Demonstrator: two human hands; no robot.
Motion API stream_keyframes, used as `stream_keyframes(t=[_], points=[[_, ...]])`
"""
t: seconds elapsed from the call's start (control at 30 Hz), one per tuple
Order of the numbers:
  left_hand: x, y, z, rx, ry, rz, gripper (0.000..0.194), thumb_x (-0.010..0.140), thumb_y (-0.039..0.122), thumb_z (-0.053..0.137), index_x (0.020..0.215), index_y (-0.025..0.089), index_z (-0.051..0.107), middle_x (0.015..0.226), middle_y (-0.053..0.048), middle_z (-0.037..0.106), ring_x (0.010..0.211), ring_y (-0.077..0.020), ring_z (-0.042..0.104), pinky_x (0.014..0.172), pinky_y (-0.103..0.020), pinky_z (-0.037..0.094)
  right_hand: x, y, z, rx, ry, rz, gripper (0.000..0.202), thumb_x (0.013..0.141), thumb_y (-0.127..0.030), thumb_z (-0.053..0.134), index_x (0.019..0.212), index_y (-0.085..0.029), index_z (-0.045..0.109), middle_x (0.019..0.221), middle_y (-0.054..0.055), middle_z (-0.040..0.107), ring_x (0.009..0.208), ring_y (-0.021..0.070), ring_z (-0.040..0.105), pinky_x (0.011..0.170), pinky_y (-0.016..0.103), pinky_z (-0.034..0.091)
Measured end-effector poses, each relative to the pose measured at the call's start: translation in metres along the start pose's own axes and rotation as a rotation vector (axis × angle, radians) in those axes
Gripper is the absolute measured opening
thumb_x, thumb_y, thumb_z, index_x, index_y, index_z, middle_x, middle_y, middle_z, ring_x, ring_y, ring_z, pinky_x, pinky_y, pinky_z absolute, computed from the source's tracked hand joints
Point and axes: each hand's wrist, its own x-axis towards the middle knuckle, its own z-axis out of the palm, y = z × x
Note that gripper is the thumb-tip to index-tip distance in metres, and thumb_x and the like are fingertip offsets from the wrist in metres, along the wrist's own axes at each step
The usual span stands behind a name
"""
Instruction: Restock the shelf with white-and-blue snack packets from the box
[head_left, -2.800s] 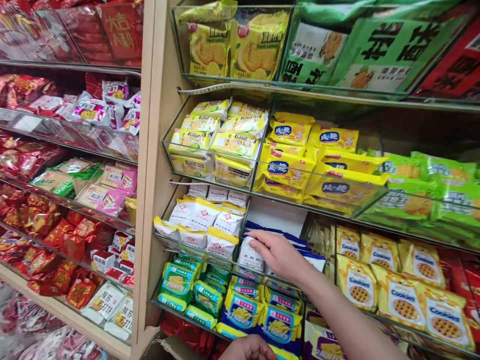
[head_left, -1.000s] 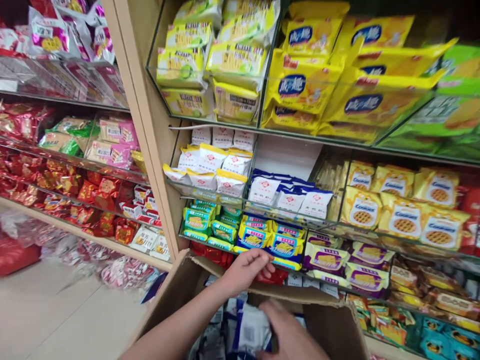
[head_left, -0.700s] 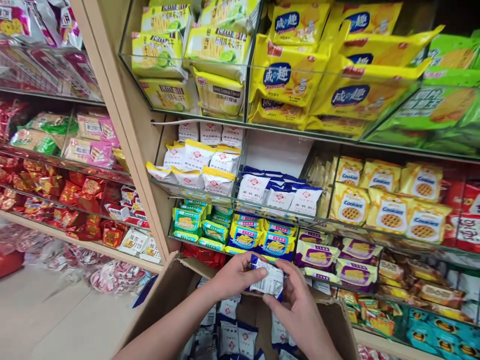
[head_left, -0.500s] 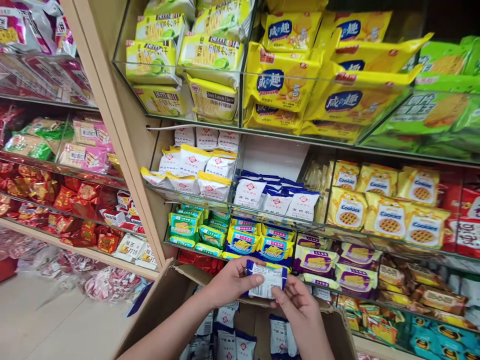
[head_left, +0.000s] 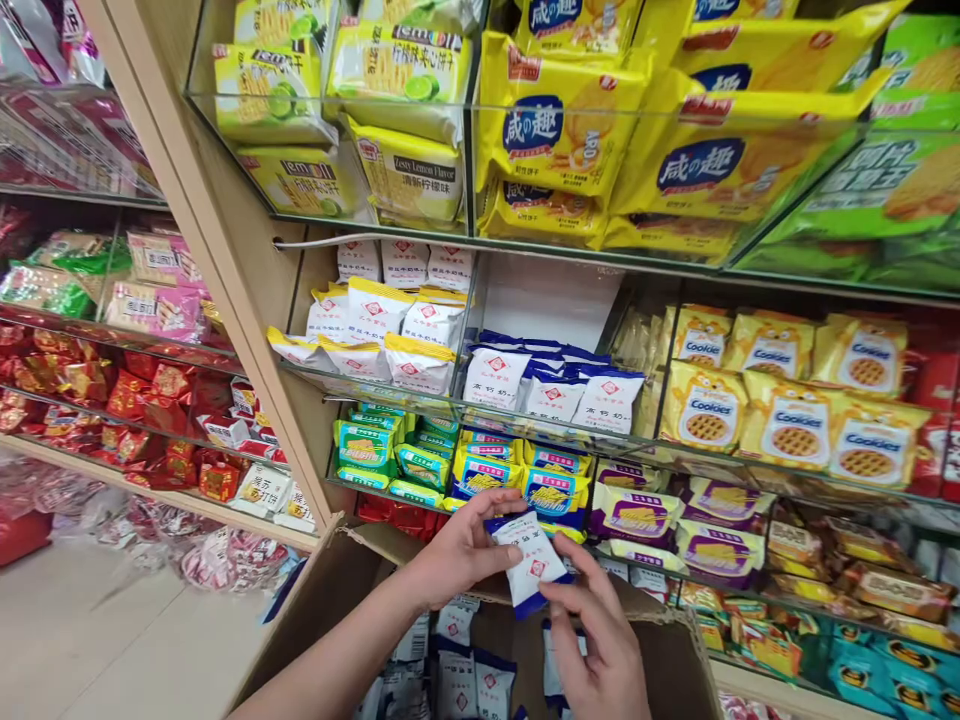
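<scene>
A small white packet with blue ends and a red diamond logo [head_left: 531, 560] is held between both hands above an open cardboard box [head_left: 330, 590]. My left hand [head_left: 457, 550] grips its upper left end. My right hand [head_left: 592, 630] pinches its lower right end from below. The packet's printed front faces up, tilted. More packets of the same kind [head_left: 465, 680] lie inside the box. On the shelf above, a compartment holds matching blue and white packets [head_left: 551, 385] behind a clear front panel.
Shelves full of snack packs rise ahead: white and yellow packets [head_left: 367, 325], yellow cookie bags [head_left: 780, 400], big yellow bags [head_left: 570, 130]. A beige upright post [head_left: 225, 270] divides the racks. Red packets [head_left: 150, 400] fill the left rack. Tiled floor [head_left: 90, 640] lies at lower left.
Both hands lifted a packet out of the box and turned it over; its barcode side showed half a second ago, its logo side shows now. The view has shifted closer to the shelves.
</scene>
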Motion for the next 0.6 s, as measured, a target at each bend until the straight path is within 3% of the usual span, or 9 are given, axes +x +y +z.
stream_keyframes(t=[0.1, 0.17, 0.27, 0.43, 0.53, 0.6], points=[[0.0, -0.001, 0.0, -0.005, 0.001, 0.021, 0.054, 0.065, 0.012, 0.07, 0.112, 0.027, 0.048, 0.121, -0.006, 0.048, 0.106, -0.0192, 0.047, 0.084, -0.031, 0.041, 0.002, -0.004, 0.005, 0.289, 0.03, 0.278, 0.021, 0.08, -0.024, 0.049, 0.099, -0.02, 0.055, 0.12, 0.013, 0.051, 0.11, 0.0237, 0.05, 0.081, 0.032, 0.05], [0.0, -0.002, 0.001, -0.002, -0.003, 0.004, 0.053, 0.063, 0.012, 0.071, 0.11, 0.027, 0.05, 0.115, -0.004, 0.05, 0.099, -0.017, 0.051, 0.081, -0.029, 0.042, 0.005, -0.009, 0.01, 0.45, 0.081, 0.465, 0.036, 0.076, -0.031, 0.055, 0.11, -0.02, 0.047, 0.119, 0.014, 0.053, 0.104, 0.0229, 0.054, 0.079, 0.031, 0.051], [-0.001, -0.002, 0.002, -0.002, -0.019, -0.022, 0.05, 0.061, 0.013, 0.073, 0.106, 0.025, 0.053, 0.105, -0.001, 0.053, 0.087, -0.0129, 0.053, 0.075, -0.026, 0.043, 0.008, -0.014, 0.02, 0.526, 0.143, 0.611, 0.053, 0.071, -0.038, 0.061, 0.115, -0.021, 0.038, 0.116, 0.014, 0.054, 0.096, 0.022, 0.058, 0.077, 0.032, 0.051], [-0.003, 0.002, 0.002, 0.03, 0.044, -0.006, 0.035, 0.071, 0.029, 0.065, 0.104, 0.021, 0.055, 0.087, 0.0, 0.058, 0.077, -0.0099, 0.053, 0.068, -0.021, 0.041, 0.007, -0.021, 0.026, 0.428, 0.278, 0.582, 0.039, 0.068, -0.042, 0.061, 0.096, -0.02, 0.045, 0.096, 0.009, 0.058, 0.084, 0.0189, 0.06, 0.073, 0.03, 0.05], [-0.003, 0.001, 0.001, 0.02, 0.111, -0.036, 0.031, 0.079, 0.041, 0.053, 0.098, 0.017, 0.057, 0.075, 0.0, 0.058, 0.065, -0.0087, 0.055, 0.058, -0.02, 0.04, 0.021, -0.037, 0.007, 0.388, 0.383, 0.483, 0.033, 0.07, -0.038, 0.059, 0.095, -0.021, 0.044, 0.098, 0.008, 0.056, 0.086, 0.018, 0.059, 0.071, 0.027, 0.05], [-0.002, 0.0, 0.0, 0.023, 0.091, -0.072, 0.032, 0.081, 0.042, 0.049, 0.096, 0.015, 0.056, 0.075, -0.002, 0.061, 0.063, -0.01, 0.058, 0.057, -0.021, 0.04, 0.043, -0.051, -0.018, 0.315, 0.393, 0.317, 0.033, 0.071, -0.031, 0.061, 0.098, -0.021, 0.045, 0.1, 0.009, 0.056, 0.089, 0.0186, 0.058, 0.072, 0.027, 0.05]])
